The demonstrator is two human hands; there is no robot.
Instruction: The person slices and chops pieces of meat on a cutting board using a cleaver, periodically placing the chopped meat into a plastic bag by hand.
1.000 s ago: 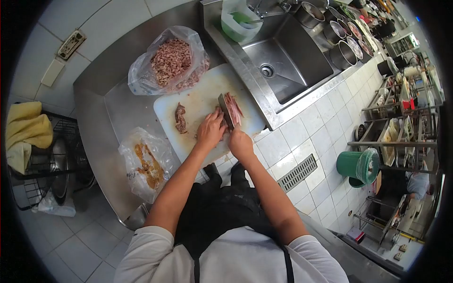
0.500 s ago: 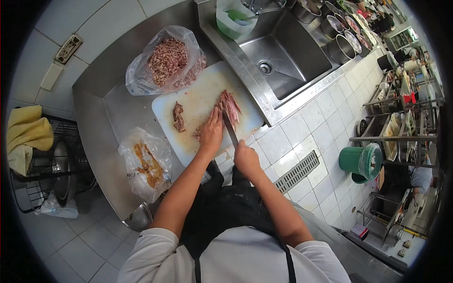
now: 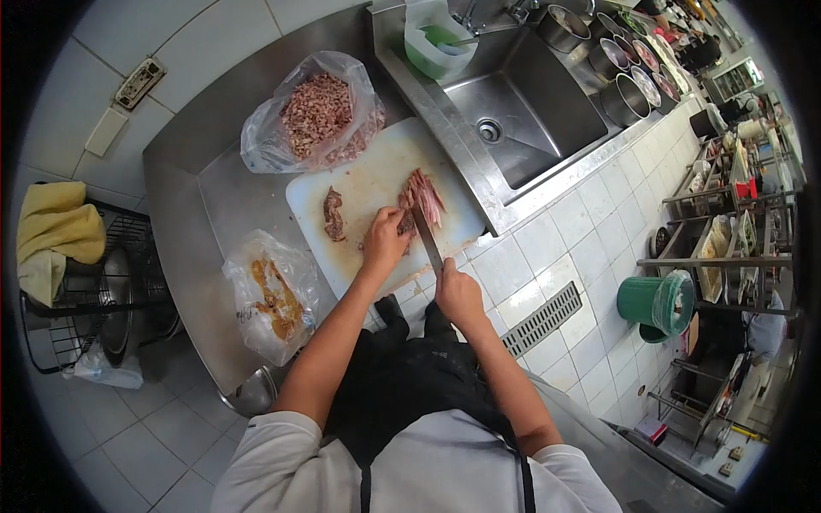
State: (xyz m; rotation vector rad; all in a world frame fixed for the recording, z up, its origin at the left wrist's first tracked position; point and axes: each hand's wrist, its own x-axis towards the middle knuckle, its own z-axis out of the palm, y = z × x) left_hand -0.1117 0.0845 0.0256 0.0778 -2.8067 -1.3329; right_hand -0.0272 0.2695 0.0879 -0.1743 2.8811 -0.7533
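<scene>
My right hand (image 3: 460,295) is wrapped round the handle of a knife (image 3: 427,239), its blade lying across the cutting board's near right part. Strips of reddish meat (image 3: 425,195) lie in a bunch beside the blade. To the left of the blade, my left hand (image 3: 385,242) has its fingers curled on a darker piece of meat (image 3: 405,222). Another brown piece of meat (image 3: 333,215) rests alone on the left side of the white cutting board (image 3: 304,192). Behind the board stands an open clear plastic bag of chopped meat (image 3: 316,111).
A clear plastic bag (image 3: 244,329) with yellow-brown residue lies left of the board. The sink (image 3: 547,128) is at the right, with a green-and-white container (image 3: 436,47) at its corner. A wire rack (image 3: 60,329) with yellow cloth stands far left; a green bin (image 3: 643,301) is on the floor.
My left hand's fingers have drawn back from lying stretched along the meat to a curled hold. A darker meat piece now shows between them and the blade. The view has shifted slightly.
</scene>
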